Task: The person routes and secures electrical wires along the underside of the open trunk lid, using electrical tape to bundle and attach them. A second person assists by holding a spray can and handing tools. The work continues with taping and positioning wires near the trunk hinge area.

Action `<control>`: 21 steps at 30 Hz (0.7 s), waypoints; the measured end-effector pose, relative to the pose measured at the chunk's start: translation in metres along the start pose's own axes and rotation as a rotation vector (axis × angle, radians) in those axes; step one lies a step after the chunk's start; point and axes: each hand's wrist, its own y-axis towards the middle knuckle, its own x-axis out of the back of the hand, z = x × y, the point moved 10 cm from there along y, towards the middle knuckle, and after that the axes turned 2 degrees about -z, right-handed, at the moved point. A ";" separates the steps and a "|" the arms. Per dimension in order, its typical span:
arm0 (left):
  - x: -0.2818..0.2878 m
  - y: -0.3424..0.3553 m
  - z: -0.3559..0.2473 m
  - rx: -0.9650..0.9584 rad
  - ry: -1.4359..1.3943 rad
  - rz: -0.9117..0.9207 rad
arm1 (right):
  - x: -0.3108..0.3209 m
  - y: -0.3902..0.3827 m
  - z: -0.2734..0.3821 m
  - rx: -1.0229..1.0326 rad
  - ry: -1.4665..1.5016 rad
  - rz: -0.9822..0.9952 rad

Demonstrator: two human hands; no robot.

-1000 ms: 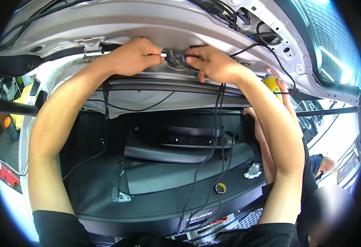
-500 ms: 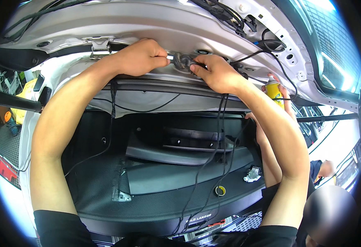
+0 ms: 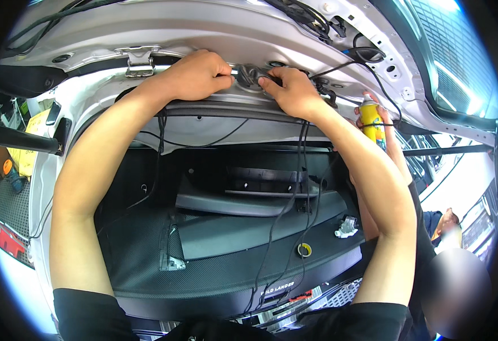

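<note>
Both my hands are raised at the top edge of the open car boot. My left hand (image 3: 203, 77) is closed in a fist, thumb side toward a black rubber cable boot (image 3: 250, 75). A short piece of a thin, pale, metallic-looking rod (image 3: 234, 73) shows between that fist and the rubber boot; the rest is hidden in the hand. With thumb and fingers, my right hand (image 3: 291, 92) grips the right end of the rubber boot. Just left of my left hand, a metal hinge (image 3: 140, 63) joins the tailgate to the body.
A co-worker's hand (image 3: 386, 119) holds a yellow spray can (image 3: 372, 122) at right. Black cables (image 3: 271, 244) hang into the boot, over grey trim panels (image 3: 249, 236) and a yellow tape roll (image 3: 304, 250). Gas struts (image 3: 19, 138) flank the opening; another person (image 3: 439, 224) is behind at right.
My view has shifted slightly. My right hand has shifted a little left along with the rubber boot, nearer my left hand. The spray can sits a bit further left and lower.
</note>
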 end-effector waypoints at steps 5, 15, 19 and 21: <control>0.007 -0.004 -0.004 -0.030 0.203 -0.174 | -0.002 -0.006 0.001 -0.065 -0.018 -0.068; -0.032 0.004 -0.021 0.543 0.000 -0.199 | -0.019 -0.003 -0.029 -0.212 0.301 0.021; -0.054 0.016 0.021 0.857 -0.608 -0.325 | -0.034 0.001 -0.034 -0.258 0.505 0.038; -0.059 0.015 0.029 0.938 -0.779 -0.447 | -0.036 0.001 -0.039 -0.277 0.608 0.014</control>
